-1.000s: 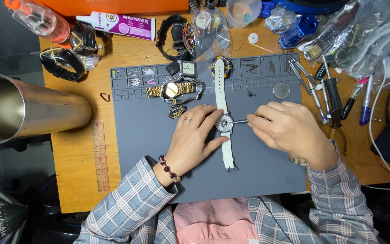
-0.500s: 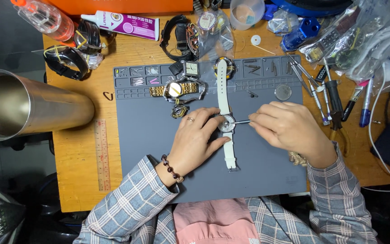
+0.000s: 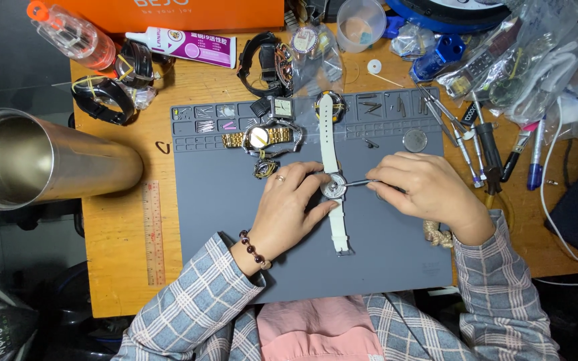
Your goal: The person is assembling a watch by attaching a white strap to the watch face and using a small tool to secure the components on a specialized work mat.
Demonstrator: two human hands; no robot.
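1 white-strap watch (image 3: 333, 189) lies mid grey mat (image 3: 235, 267) on bench. L hand (image 3: 287, 208), palm down, fingers curled, pinches its case. R hand (image 3: 429, 194) closed on 1 thin metal tool (image 3: 358, 182), tip at case.

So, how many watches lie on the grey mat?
3 that I can see clearly: the white-strap watch held by the left hand, the gold-bracelet watch above that hand, and a small square watch at the mat's top edge. Others may be hidden.

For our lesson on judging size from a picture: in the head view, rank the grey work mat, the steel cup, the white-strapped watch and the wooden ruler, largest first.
1. grey work mat
2. steel cup, though it stands nearer the camera
3. and 4. wooden ruler and white-strapped watch: similar length, too close to rank.
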